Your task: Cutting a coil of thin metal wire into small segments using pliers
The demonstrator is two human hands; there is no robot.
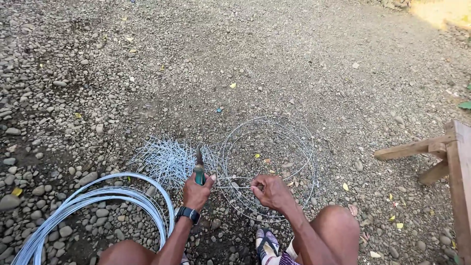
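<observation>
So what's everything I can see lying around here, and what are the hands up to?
pliers: one, green handles, gripped in the left hand, jaws pointing away over the cut pieces
loose wire coil: one, thin silver loops, on the gravel ahead of the right hand
cut wire pieces: a heap, too many to count, silver, left of the loose coil
thick wire coil: one, silver-white, bottom left, partly out of view
wooden bench: one, brown, right edge, only partly seen
gravel ground: grey-brown pebbles, a few yellow leaves scattered
sandal: one, patterned, bottom centre
watch: one, black, on the left wrist
left hand: closed around the pliers
right hand: pinching wire at the loose coil's near edge
</observation>
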